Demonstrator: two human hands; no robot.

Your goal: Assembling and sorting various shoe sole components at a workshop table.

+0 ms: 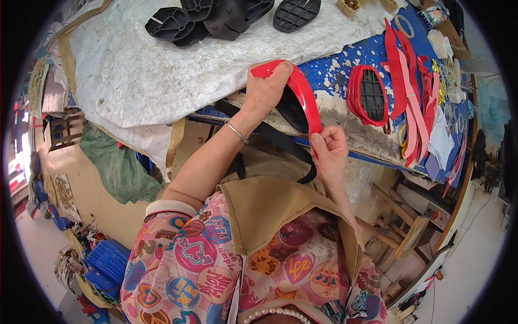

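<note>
The curved strip (307, 97) is glossy red, the sole (292, 112) behind it black. The far soles (222, 24) are black too; their sheet (156, 81) is white, smudged grey. White flecks mottle the blue bench (337, 70). A plain tan apron (270, 210) covers a pink shirt (199, 259) patterned with multicoloured hearts and circles.
</note>
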